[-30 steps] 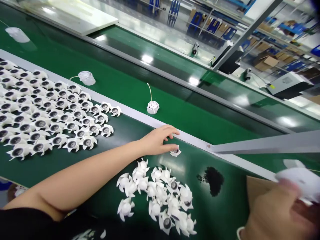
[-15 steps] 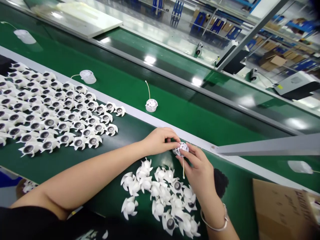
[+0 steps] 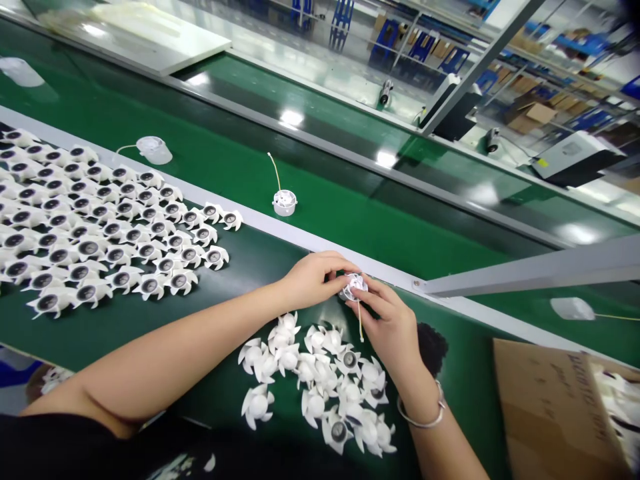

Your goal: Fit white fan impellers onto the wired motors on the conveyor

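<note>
Between my two hands is a round white plastic fan housing [image 3: 355,287], its pale cable hanging down toward me. My left hand [image 3: 320,279] pinches its left side with thumb and fingers. On its other side, the fingers of my right hand [image 3: 393,320] are closed round the rim, the thumb near its middle. Fingers cover part of the housing. Just below lies a loose heap of white fan impellers [image 3: 313,403], most with their domed side up and a few showing the dark hub. Many more impellers [image 3: 115,255] lie in rows at the left, hubs up.
Behind a pale rail [image 3: 280,230], a green conveyor belt [image 3: 350,220] carries similar housings, one [image 3: 285,203] upright with its cable raised. A cardboard box [image 3: 550,400] stands at the right, beside a black fuzzy object [image 3: 431,348]. A slanting metal post [image 3: 530,267] crosses the right side.
My view has shifted slightly, and the housings on the belt appear farther left, the one at the right too. Both hands still hold the same housing, with little change in grip.
</note>
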A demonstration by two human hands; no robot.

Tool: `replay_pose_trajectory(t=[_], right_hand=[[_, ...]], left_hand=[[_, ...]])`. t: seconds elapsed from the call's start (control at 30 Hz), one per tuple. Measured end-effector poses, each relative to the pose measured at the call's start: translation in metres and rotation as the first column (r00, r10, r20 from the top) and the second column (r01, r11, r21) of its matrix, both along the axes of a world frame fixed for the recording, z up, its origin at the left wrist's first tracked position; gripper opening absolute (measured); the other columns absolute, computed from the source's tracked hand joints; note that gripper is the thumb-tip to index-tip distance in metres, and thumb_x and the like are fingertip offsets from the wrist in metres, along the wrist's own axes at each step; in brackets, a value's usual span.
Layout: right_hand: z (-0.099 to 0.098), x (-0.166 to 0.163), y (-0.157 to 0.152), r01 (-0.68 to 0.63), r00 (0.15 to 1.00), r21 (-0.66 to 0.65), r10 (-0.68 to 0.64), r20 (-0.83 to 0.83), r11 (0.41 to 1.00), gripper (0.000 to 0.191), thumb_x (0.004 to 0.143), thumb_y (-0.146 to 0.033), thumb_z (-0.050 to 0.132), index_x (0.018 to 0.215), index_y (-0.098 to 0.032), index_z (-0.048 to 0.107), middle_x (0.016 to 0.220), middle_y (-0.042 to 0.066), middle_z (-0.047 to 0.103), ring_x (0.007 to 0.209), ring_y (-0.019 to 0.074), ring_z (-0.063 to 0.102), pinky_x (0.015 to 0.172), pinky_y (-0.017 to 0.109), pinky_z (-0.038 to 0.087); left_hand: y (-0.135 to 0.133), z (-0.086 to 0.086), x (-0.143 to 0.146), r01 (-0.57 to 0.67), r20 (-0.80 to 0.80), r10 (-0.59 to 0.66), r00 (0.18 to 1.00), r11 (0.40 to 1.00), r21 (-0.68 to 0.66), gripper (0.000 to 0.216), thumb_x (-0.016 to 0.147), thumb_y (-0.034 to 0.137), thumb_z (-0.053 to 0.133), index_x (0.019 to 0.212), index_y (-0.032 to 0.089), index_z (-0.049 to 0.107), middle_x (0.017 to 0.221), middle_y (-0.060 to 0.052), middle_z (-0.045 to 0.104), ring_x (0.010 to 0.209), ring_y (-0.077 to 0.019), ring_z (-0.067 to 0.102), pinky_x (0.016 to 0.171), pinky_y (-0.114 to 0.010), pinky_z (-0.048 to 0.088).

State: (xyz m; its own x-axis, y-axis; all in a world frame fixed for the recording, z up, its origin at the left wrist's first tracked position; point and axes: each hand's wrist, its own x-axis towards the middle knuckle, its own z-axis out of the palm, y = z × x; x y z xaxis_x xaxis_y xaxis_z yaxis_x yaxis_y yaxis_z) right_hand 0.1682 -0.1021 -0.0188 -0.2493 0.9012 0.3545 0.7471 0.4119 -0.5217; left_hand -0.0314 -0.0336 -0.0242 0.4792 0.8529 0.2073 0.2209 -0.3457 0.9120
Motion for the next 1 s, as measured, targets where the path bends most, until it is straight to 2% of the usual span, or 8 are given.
replay_pose_trajectory(t=[0.13, 0.27, 0.37, 0.43, 0.53, 0.63, 0.77, 1.0], right_hand=[[0.000, 0.009, 0.008, -0.090, 0.993, 0.036, 0.087, 0.076, 0.995, 0.022, 0.094, -0.026, 0.061, 0.114, -0.026, 0.070, 0.131, 0.010, 0.062, 0.119, 0.0265, 0.059, 0.099, 0.048, 0.052], [0.016, 0.035, 0.008, 0.120, 0.980, 0.039, -0.124, 0.157, 0.992, 0.048, 0.096, -0.029, 0.055, 0.142, -0.017, 0.049, 0.141, 0.019, 0.049, 0.125, 0.0318, 0.052, 0.097, 0.052, 0.051], [0.030, 0.063, -0.013, 0.282, 0.945, -0.044, -0.270, 0.184, 0.958, 0.033, 0.095, -0.035, 0.056, 0.124, -0.020, 0.061, 0.109, 0.011, 0.066, 0.093, 0.0253, 0.064, 0.075, 0.040, 0.056], [0.034, 0.078, -0.034, 0.307, 0.939, -0.151, -0.273, 0.210, 0.940, 0.019, 0.094, -0.037, 0.057, 0.102, -0.023, 0.067, 0.090, 0.004, 0.068, 0.072, 0.0196, 0.063, 0.062, 0.032, 0.053], [0.028, 0.088, -0.063, 0.248, 0.958, -0.232, -0.202, 0.204, 0.941, 0.017, 0.094, -0.036, 0.057, 0.091, -0.024, 0.068, 0.084, 0.002, 0.067, 0.067, 0.0177, 0.062, 0.058, 0.030, 0.051], [0.017, 0.084, -0.077, 0.246, 0.958, -0.214, -0.204, 0.200, 0.945, 0.018, 0.096, -0.034, 0.054, 0.091, -0.023, 0.068, 0.090, 0.004, 0.068, 0.076, 0.0191, 0.063, 0.065, 0.031, 0.051], [0.011, 0.075, -0.075, 0.311, 0.933, -0.198, -0.258, 0.252, 0.930, 0.021, 0.096, -0.033, 0.052, 0.091, -0.021, 0.068, 0.091, 0.005, 0.067, 0.081, 0.0197, 0.062, 0.071, 0.031, 0.049], [0.016, 0.063, -0.061, 0.274, 0.875, -0.183, -0.166, 0.455, 0.944, 0.025, 0.095, -0.028, 0.049, 0.084, -0.018, 0.070, 0.085, 0.005, 0.065, 0.080, 0.0200, 0.062, 0.067, 0.031, 0.045]], left_hand=[[0.005, 0.002, -0.009, 0.044, 0.001, -0.044, 0.999, 0.997, -0.055, 0.026, 0.078, 0.029, 0.072, 0.100, 0.017, 0.067, 0.090, -0.002, 0.067, 0.066, -0.0094, 0.054, 0.065, -0.025, 0.048], [0.007, 0.015, -0.021, 0.434, 0.038, -0.433, 0.901, 0.898, -0.072, 0.025, 0.076, 0.029, 0.075, 0.098, 0.020, 0.070, 0.099, -0.005, 0.071, 0.092, -0.0175, 0.064, 0.085, -0.031, 0.052], [0.001, 0.023, -0.024, 0.640, -0.051, -0.641, 0.766, 0.768, -0.038, 0.040, 0.069, 0.020, 0.078, 0.108, 0.029, 0.072, 0.111, -0.001, 0.073, 0.111, -0.0231, 0.063, 0.111, -0.043, 0.038], [-0.002, 0.024, -0.023, 0.680, -0.109, -0.681, 0.724, 0.732, -0.049, 0.046, 0.066, 0.016, 0.080, 0.108, 0.034, 0.073, 0.111, 0.001, 0.074, 0.118, -0.0259, 0.060, 0.120, -0.052, 0.023], [-0.003, 0.020, -0.020, 0.682, -0.135, -0.685, 0.716, 0.728, -0.075, 0.042, 0.073, 0.019, 0.079, 0.111, 0.035, 0.072, 0.111, 0.001, 0.074, 0.121, -0.0254, 0.059, 0.121, -0.055, 0.012], [-0.002, 0.016, -0.015, 0.658, -0.138, -0.657, 0.741, 0.752, -0.046, 0.031, 0.084, 0.028, 0.073, 0.115, 0.029, 0.071, 0.109, -0.002, 0.075, 0.110, -0.0211, 0.064, 0.117, -0.045, 0.026], [-0.003, 0.013, -0.008, 0.524, -0.144, -0.522, 0.841, 0.851, -0.026, 0.032, 0.090, 0.031, 0.067, 0.121, 0.023, 0.068, 0.099, -0.004, 0.076, 0.096, -0.0179, 0.067, 0.094, -0.032, 0.045], [-0.008, 0.001, -0.003, 0.323, -0.179, -0.326, 0.928, 0.945, -0.044, 0.034, 0.091, 0.038, 0.063, 0.120, 0.021, 0.067, 0.093, -0.001, 0.076, 0.097, -0.0180, 0.068, 0.088, -0.029, 0.048]])
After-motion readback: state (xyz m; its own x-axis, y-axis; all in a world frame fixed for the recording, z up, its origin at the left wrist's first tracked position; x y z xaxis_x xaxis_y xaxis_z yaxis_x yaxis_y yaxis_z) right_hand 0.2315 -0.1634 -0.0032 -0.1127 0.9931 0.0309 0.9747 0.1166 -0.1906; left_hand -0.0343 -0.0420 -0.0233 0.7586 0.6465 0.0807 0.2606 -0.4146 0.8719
